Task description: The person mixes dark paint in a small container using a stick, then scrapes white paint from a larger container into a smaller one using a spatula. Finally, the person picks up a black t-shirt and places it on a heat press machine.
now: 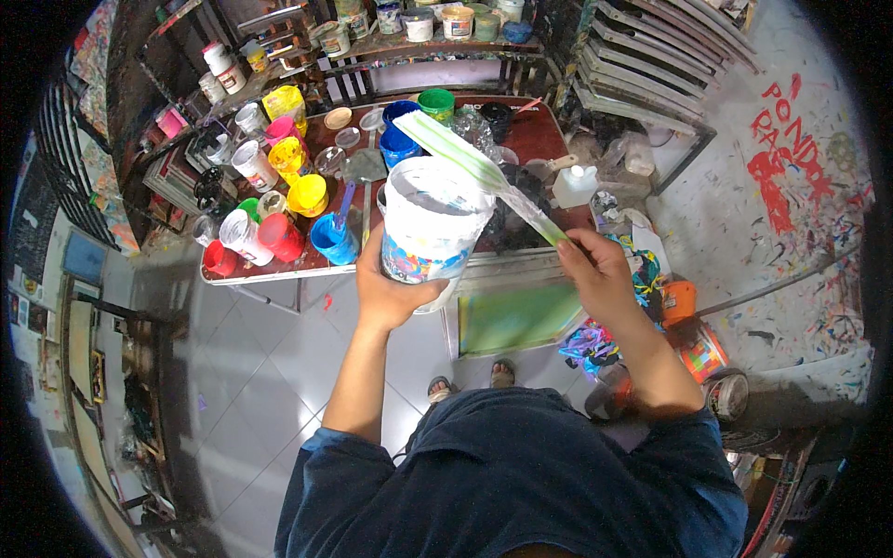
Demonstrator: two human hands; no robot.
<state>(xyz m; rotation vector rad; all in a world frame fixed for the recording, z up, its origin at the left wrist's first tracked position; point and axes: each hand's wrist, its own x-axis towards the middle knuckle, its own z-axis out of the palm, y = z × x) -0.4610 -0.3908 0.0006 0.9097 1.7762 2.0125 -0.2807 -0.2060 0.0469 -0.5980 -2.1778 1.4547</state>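
Observation:
My left hand (395, 296) is wrapped round the side of a white paint bucket (430, 219), holding it up and slightly tilted in front of me. White paint coats the rim and inner wall, and a colourful print shows low on its side. Between the fingers and thumb of my right hand (598, 270) is the green handle end of a long spatula (456, 152). Its wide pale green blade, smeared with white, lies over the bucket's far right rim. Whether the blade touches the rim I cannot tell.
A dark red table (549, 130) stands ahead, crowded with paint pots, among them a light blue cup (334, 239) and a yellow cup (308, 195). A white jug (575, 186) is at its right. A green-meshed screen frame (516, 318) leans below. Orange buckets (678, 302) sit right.

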